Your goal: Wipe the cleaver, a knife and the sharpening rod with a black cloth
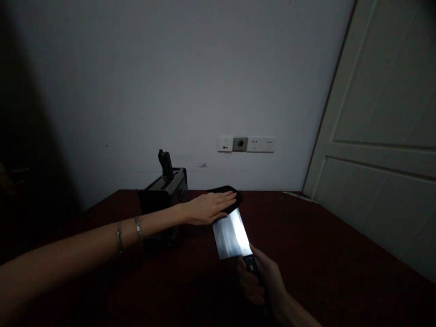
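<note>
Clasping a cleaver (pixel 232 237) below centre by its mostly hidden handle (pixel 251 264) in the right-hand grip (pixel 264 278). Laying the left-hand grip (pixel 207 209) flat, unclenched, over hard-to-identify black material (pixel 227 189) hiding the cleaver's far end.

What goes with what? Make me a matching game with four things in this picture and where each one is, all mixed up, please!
Things:
1. Cleaver
2. Black item
3. Knife holder
4. Sockets

Places:
A. On the pale wall
B. Held by its handle in the right grip
C. Standing on the dark red table, with dark handles sticking up
D. Under the flat left grip

Right pairs: 1-B, 2-D, 3-C, 4-A
</note>
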{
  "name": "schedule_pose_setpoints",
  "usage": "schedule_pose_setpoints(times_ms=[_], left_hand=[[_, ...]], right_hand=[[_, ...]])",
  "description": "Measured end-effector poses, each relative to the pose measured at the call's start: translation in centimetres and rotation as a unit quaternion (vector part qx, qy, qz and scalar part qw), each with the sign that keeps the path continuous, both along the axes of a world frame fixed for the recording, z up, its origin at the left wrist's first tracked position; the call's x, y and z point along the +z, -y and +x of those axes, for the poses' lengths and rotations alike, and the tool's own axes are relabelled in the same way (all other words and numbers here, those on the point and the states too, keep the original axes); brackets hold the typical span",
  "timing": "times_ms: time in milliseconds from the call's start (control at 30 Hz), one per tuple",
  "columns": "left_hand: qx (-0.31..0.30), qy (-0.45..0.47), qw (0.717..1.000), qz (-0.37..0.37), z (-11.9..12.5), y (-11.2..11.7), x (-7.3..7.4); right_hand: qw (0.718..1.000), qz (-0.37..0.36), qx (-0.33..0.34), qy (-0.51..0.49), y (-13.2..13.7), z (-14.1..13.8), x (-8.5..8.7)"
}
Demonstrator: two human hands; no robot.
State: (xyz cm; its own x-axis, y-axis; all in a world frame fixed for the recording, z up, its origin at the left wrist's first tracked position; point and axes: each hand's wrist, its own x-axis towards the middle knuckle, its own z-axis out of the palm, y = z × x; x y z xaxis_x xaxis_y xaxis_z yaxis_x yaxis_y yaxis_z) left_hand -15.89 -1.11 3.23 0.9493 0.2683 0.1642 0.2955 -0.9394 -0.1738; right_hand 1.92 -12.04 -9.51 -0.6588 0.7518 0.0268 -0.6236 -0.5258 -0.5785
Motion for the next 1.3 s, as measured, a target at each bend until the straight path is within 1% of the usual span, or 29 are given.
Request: schedule_pose_setpoints(times_ms=[133, 367, 467, 567, 667, 733, 800, 867, 900, 933, 1000, 1033, 1067, 1100, 1133, 1167, 1233, 1300], left_hand=[[-0.036, -0.011, 0.999, -0.018, 0.1, 1.8, -1.2], [-0.087, -0.016, 0.993, -0.082, 0.1, 5.0, -2.7], [-0.102, -0.009, 0.988, -0.115, 0.2, 6.1, -3.2], [-0.098, 0.001, 0.982, -0.162, 0.3, 7.1, -3.1], [-0.072, 0.012, 0.973, -0.219, 0.1, 7.9, -3.1], [-0.053, 0.028, 0.966, -0.251, -0.2, 8.1, -3.4], [-0.049, 0.068, 0.958, -0.276, -0.6, 8.1, -4.1], [-0.038, 0.132, 0.942, -0.305, -1.3, 7.6, -4.8], [-0.019, 0.170, 0.929, -0.327, -1.6, 7.2, -5.1], [0.012, 0.213, 0.912, -0.350, -1.9, 6.8, -5.3], [0.083, 0.303, 0.868, -0.385, -2.5, 5.7, -5.5], [0.113, 0.346, 0.847, -0.387, -2.8, 5.1, -5.4], [0.132, 0.382, 0.834, -0.376, -3.0, 4.6, -5.4], [0.142, 0.408, 0.829, -0.355, -3.3, 4.1, -5.4], [0.143, 0.422, 0.833, -0.328, -3.5, 3.7, -5.5], [0.139, 0.424, 0.844, -0.297, -3.8, 3.3, -5.7], [0.124, 0.404, 0.877, -0.229, -4.2, 2.8, -6.3], [0.110, 0.351, 0.916, -0.163, -4.5, 2.8, -7.2]], right_hand=[[1.000, 0.000, -0.022, 0.005, -0.2, 0.3, 0.1], [0.996, -0.019, -0.075, 0.037, -0.5, 0.7, 0.0], [0.994, -0.012, -0.058, 0.091, -0.7, 0.9, -0.2], [0.988, -0.020, -0.062, 0.142, -0.7, 0.9, -0.2], [0.983, -0.027, -0.074, 0.168, -0.8, 0.7, -0.4], [0.981, -0.024, -0.071, 0.178, -1.0, 0.5, -0.6], [0.980, -0.018, -0.077, 0.181, -1.3, 0.4, -0.9], [0.979, -0.016, -0.097, 0.177, -1.5, 0.3, -1.0], [0.979, -0.018, -0.108, 0.170, -1.7, 0.3, -1.0], [0.979, -0.022, -0.118, 0.162, -1.8, 0.3, -1.0], [0.979, -0.031, -0.132, 0.152, -1.9, 0.3, -0.8], [0.978, -0.036, -0.140, 0.153, -1.9, 0.3, -0.7], [0.976, -0.039, -0.145, 0.159, -1.9, 0.4, -0.6], [0.973, -0.042, -0.153, 0.166, -1.9, 0.4, -0.6], [0.971, -0.046, -0.160, 0.173, -1.9, 0.4, -0.5], [0.969, -0.050, -0.165, 0.178, -1.9, 0.4, -0.5], [0.967, -0.054, -0.172, 0.181, -1.9, 0.5, -0.5], [0.965, -0.055, -0.182, 0.182, -1.9, 0.6, -0.3]])
